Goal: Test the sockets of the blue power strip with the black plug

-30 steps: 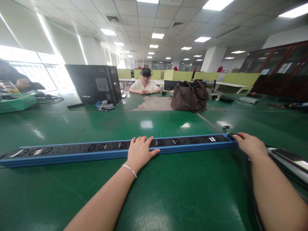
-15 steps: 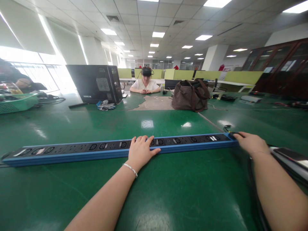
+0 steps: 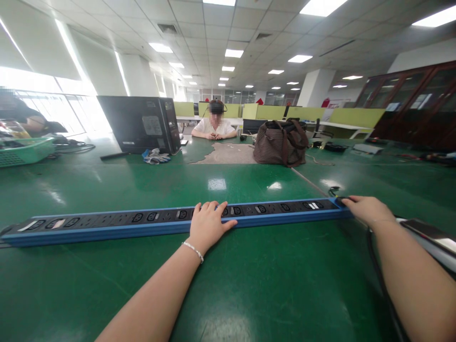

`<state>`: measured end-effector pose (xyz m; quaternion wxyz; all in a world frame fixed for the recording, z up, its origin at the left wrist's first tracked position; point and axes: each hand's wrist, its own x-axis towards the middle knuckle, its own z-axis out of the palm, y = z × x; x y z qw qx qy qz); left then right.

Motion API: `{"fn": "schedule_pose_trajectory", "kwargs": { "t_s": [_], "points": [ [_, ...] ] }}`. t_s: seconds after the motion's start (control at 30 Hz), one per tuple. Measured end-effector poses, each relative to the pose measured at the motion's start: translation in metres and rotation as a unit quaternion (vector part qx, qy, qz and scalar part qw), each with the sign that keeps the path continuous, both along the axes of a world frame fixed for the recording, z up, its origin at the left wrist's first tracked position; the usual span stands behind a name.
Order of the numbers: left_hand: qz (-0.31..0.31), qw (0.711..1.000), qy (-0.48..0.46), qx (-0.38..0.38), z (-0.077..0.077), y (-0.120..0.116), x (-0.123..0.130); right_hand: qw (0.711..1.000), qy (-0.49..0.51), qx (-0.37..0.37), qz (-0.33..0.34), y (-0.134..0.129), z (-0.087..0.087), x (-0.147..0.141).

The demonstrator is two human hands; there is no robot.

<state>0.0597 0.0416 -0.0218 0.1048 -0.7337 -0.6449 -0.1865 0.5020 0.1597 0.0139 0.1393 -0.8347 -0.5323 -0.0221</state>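
Note:
A long blue power strip with a black socket face lies across the green table, slightly slanted. My left hand is laid over its middle, with the fingers reaching across to the far edge and the thumb along the near side. At the strip's right end my right hand is closed, thumb and fingers pinching the black power cord where it meets the strip. The fingers partly hide that end. Below my right wrist more black cable runs down toward me.
At the back left stand a black computer case, a pair of gloves and a green basket. A brown bag sits ahead, near a seated person. A dark flat device lies beside my right forearm.
The view has shifted slightly. My right hand stays at the strip's right end, with its fingers a little less blurred; my left hand keeps its place on the strip.

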Motion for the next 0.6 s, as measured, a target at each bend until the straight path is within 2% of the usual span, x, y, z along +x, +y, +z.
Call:
{"fn": "schedule_pose_trajectory", "kwargs": {
  "t_s": [0.13,0.33,0.5,0.6],
  "points": [
    [0.004,1.000,-0.001,-0.010,0.001,0.000,0.000,0.998,0.017,-0.053,-0.025,0.001,0.004,-0.004],
    [-0.002,1.000,-0.003,0.004,-0.001,0.000,0.000,0.998,0.033,-0.029,-0.034,-0.004,-0.002,-0.006],
    [0.004,1.000,-0.004,-0.007,0.001,0.000,0.001,0.998,0.044,0.020,-0.039,-0.011,-0.009,-0.005],
    [0.004,1.000,-0.003,-0.009,0.001,0.000,0.001,0.998,0.044,0.017,-0.040,-0.012,-0.008,-0.006]
  ]
}}
